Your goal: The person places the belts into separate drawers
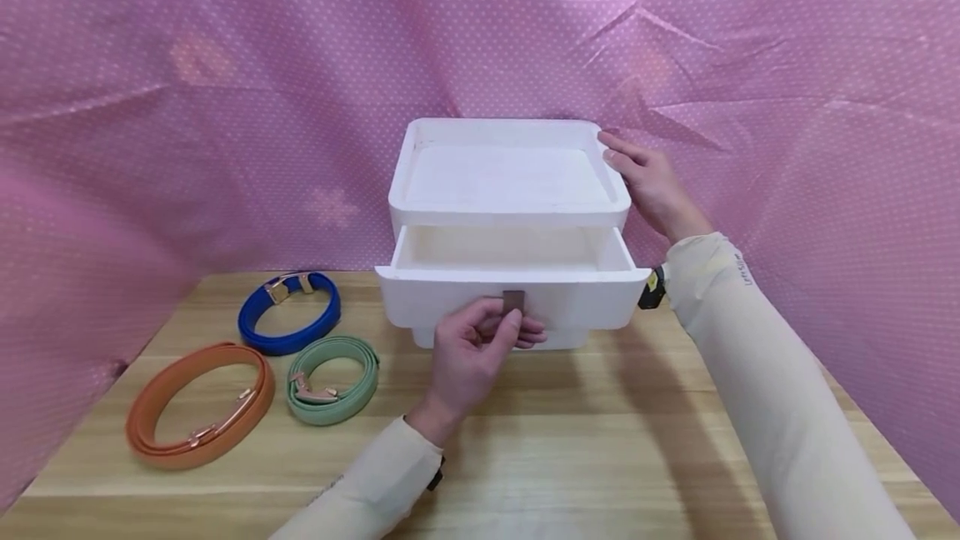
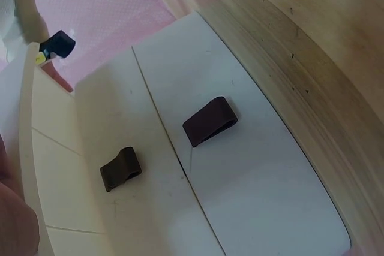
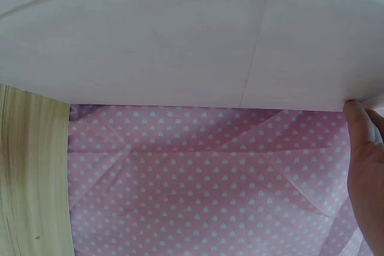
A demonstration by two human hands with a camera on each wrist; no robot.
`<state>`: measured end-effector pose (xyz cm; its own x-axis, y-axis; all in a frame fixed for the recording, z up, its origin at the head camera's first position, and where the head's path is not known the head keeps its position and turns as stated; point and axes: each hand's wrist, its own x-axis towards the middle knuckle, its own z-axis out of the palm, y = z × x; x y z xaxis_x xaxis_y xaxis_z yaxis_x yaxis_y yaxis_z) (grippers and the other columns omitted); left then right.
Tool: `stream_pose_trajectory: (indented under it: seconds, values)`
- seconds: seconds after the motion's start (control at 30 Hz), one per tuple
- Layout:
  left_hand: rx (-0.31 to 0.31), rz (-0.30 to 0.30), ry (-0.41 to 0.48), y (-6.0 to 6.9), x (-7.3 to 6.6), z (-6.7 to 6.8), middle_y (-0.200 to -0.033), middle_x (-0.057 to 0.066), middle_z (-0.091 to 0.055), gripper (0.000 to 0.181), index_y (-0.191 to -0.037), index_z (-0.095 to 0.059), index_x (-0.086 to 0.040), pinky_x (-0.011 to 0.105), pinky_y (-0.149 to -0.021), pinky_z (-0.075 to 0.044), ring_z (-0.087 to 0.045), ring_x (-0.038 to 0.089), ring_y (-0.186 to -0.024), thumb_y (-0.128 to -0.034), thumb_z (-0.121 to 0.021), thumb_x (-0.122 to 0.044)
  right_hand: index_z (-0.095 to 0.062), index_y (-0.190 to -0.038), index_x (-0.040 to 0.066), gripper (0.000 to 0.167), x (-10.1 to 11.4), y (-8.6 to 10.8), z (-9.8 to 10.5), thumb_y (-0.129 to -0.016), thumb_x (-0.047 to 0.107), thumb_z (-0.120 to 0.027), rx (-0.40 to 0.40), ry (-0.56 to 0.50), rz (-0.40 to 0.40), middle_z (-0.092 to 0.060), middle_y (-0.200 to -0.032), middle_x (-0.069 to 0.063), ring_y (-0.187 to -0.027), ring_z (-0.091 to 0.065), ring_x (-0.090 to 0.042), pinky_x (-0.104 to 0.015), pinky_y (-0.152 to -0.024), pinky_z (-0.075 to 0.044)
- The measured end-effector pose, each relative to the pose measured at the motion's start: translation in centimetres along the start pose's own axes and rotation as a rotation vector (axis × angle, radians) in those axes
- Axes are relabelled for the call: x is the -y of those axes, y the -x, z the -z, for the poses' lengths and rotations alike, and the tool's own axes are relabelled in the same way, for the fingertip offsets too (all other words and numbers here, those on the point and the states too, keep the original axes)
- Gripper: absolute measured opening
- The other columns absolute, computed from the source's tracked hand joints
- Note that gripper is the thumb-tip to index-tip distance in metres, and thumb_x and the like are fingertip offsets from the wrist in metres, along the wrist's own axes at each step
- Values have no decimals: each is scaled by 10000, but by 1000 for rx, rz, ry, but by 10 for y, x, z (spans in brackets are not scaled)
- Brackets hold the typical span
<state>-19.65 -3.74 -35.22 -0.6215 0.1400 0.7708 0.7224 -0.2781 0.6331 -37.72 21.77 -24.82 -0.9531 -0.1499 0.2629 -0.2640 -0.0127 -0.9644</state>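
Note:
A white drawer unit (image 1: 510, 213) with a tray-like top stands at the back of the table. Its top drawer (image 1: 435, 298) is pulled out, and no object shows inside. My left hand (image 1: 476, 348) pinches the brown pull tab (image 1: 513, 301) on that drawer's front between thumb and fingers. At the unit's upper right side, my right hand (image 1: 652, 182) rests with fairly straight fingers against the rim. In the left wrist view, two more brown tabs, an upper one (image 2: 121, 169) and a lower one (image 2: 210, 121), sit on the drawer fronts below.
To the left on the wooden table (image 1: 555, 457) lie three coiled belts: blue (image 1: 327, 319), green (image 1: 360, 394) and orange (image 1: 142, 423). Pink dotted cloth (image 1: 300, 107) hangs behind and at both sides, close to the unit's back.

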Motion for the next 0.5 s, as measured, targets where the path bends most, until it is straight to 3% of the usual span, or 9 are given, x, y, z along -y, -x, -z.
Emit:
stream_pose_trajectory:
  seconds: [0.5]
  values:
    - [-3, 37, -5, 0, -4, -6, -891, 237, -707, 88, -978, -608, 121, 414, -664, -618, -716, 350, -769, -963, -525, 92, -470, -1449, 65, 489, -1, -1, 3, -991, 161, -613, -3, -49, -35, -421, -1505, -118, -1226, -538, -223, -207, -866, -540]
